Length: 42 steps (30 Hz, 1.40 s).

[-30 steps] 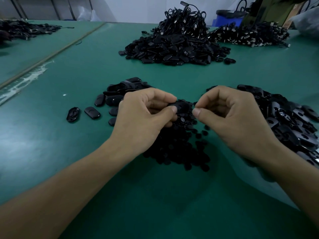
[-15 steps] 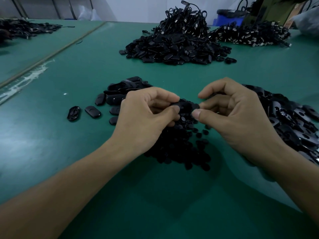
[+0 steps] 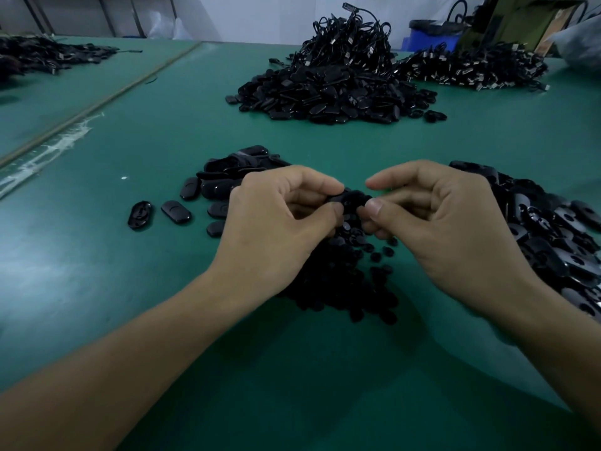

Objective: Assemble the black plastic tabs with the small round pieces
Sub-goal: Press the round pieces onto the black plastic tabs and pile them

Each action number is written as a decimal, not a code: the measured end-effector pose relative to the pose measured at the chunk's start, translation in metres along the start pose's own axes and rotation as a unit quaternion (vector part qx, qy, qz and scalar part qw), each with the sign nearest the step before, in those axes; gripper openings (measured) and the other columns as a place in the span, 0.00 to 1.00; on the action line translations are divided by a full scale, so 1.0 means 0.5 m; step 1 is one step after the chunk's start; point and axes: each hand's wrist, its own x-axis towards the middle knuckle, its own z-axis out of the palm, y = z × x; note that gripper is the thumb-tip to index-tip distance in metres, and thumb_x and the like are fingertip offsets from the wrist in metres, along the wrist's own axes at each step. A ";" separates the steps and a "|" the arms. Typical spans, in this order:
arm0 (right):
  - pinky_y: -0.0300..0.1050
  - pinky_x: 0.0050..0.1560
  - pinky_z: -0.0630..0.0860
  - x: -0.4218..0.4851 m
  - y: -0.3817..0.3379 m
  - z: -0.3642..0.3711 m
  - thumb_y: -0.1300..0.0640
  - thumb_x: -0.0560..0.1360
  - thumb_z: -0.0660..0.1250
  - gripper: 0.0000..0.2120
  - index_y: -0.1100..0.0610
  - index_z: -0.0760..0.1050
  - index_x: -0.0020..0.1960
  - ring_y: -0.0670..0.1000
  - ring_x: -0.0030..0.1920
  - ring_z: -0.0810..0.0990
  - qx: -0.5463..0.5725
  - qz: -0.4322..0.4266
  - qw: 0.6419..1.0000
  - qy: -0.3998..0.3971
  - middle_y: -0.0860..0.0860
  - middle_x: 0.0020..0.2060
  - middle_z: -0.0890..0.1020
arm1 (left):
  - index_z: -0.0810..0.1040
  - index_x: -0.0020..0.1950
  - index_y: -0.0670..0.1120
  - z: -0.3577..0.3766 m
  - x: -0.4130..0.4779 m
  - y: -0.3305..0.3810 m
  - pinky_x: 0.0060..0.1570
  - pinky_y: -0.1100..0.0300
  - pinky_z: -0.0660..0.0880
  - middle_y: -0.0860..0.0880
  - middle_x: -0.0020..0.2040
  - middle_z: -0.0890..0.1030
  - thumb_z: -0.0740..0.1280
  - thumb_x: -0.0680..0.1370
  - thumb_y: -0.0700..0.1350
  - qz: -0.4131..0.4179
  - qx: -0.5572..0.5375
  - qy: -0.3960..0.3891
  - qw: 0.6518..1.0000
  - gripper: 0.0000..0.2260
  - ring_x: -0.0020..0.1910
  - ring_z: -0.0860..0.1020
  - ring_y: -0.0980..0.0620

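Stretching across the whole view, the green counter [image 3: 97,271] carries several dark heaps. The biggest is a far heap [image 3: 328,92] of black oval tabs near the middle back, with a tangle of black cables [image 3: 351,37] piled on top of it. To its right lies a spread cable pile [image 3: 471,68], with a blue bin [image 3: 432,34] behind. Another dark pile [image 3: 48,55] sits on the neighbouring surface at far left.

Nearer, a right heap [image 3: 546,229] of tabs, many showing a round hole, runs along the right edge, partly behind the right wrist. A pile of small round pieces [image 3: 351,288] lies in the middle, directly beneath both hands. A smaller left cluster [image 3: 227,177] of tabs sits just beyond the left hand's knuckles.

The left hand [image 3: 276,229] and right hand [image 3: 448,229] meet above the round pieces, both with curled fingers. The left hand pinches a black plastic tab [image 3: 349,198] between thumb and forefinger. The right hand's thumb presses against the tab's other end with its lower fingers curled under, while its forefinger lies extended above, clear of the tab. Whether a round piece sits under that thumb is too small and dark to tell.

Two loose tabs lie apart at left: an upturned tab [image 3: 140,214] showing its hollow side, and a smooth tab [image 3: 176,212] just beside it.
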 end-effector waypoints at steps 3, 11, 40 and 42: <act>0.46 0.44 0.82 -0.003 -0.006 0.002 0.61 0.75 0.73 0.07 0.49 0.81 0.46 0.45 0.38 0.86 -0.022 -0.006 1.000 -0.010 0.44 0.35 0.86 | 0.84 0.45 0.53 0.003 -0.002 0.002 0.46 0.49 0.84 0.52 0.39 0.86 0.74 0.70 0.43 0.006 0.003 0.003 1.000 0.06 0.39 0.86 0.52; 0.43 0.43 0.82 -0.005 -0.010 0.000 0.60 0.74 0.74 0.06 0.48 0.83 0.44 0.46 0.39 0.85 -0.049 -0.021 0.999 0.009 0.44 0.36 0.85 | 0.83 0.46 0.53 0.007 -0.009 0.002 0.42 0.61 0.82 0.57 0.39 0.85 0.75 0.73 0.38 0.051 0.037 -0.004 0.998 0.10 0.38 0.84 0.59; 0.34 0.38 0.79 -0.010 -0.019 0.006 0.63 0.74 0.74 0.10 0.48 0.82 0.43 0.42 0.36 0.84 -0.073 -0.031 0.997 -0.025 0.42 0.36 0.85 | 0.85 0.51 0.48 0.017 -0.022 0.012 0.44 0.64 0.81 0.57 0.42 0.86 0.73 0.75 0.34 0.085 0.079 -0.014 0.993 0.11 0.40 0.84 0.63; 0.37 0.37 0.78 -0.006 -0.013 0.006 0.63 0.73 0.74 0.09 0.49 0.81 0.42 0.42 0.34 0.83 -0.042 -0.006 0.999 -0.025 0.44 0.34 0.85 | 0.85 0.51 0.50 0.016 -0.022 0.012 0.44 0.64 0.81 0.58 0.41 0.86 0.73 0.75 0.35 0.084 0.079 -0.009 0.993 0.11 0.39 0.84 0.63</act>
